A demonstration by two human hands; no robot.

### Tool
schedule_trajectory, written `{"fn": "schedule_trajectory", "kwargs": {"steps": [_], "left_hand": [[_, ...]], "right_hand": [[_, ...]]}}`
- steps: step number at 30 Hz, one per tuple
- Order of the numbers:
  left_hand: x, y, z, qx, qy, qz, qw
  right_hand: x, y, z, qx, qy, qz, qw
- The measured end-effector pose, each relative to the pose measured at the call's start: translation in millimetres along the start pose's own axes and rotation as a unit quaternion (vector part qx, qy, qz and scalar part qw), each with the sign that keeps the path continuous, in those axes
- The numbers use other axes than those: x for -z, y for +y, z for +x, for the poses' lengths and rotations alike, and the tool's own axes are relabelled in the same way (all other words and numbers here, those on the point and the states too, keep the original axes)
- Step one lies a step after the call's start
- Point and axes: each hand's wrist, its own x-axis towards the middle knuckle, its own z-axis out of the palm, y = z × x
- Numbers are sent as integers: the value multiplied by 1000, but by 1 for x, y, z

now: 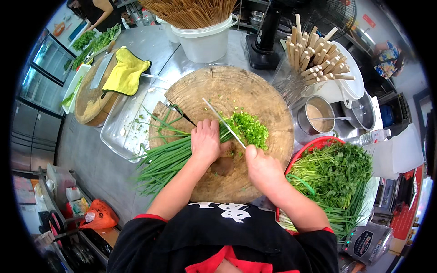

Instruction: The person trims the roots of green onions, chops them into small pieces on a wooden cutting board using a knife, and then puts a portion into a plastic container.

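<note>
A bundle of green onions [168, 157] lies across a round wooden chopping block [255, 177], its long green ends hanging over the left side. My left hand [205, 140] is closed over the bundle and presses it to the wood. In my right hand [262, 167] is a knife, gripped by its handle, which my fingers hide. The knife blade [224, 122] stands edge-down at the cut end of the bundle, slanting away to the upper left. Just right of the blade sits a heap of chopped green onion [251, 129]. The block has a dark crack on its left.
A red basket [291, 159] of leafy herbs [334, 173] stands at the right, below a metal pot [316, 113]. Left of the block lies a clear tray [114, 136]. A second block [86, 107] carries a cleaver [101, 72] and a yellow cloth [123, 73]. Buckets of sticks stand behind.
</note>
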Motion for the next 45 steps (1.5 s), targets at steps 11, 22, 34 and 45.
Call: {"fn": "schedule_trajectory", "kwargs": {"steps": [11,22,34,45], "left_hand": [[-12,4,-5,-28,148,12,989],[-18,-1,-6,-37,181,-10,983],[-23,-7,-3,-45,216,-99,970],[-23,-8,-4,-26,208,-111,971]], "right_hand": [[-8,5,5,22,-17,8,1000],[26,-5,-3,-25,-164,-19,986],[17,0,18,-70,-104,-10,992],[38,-12,-8,-23,-102,-26,994]]}}
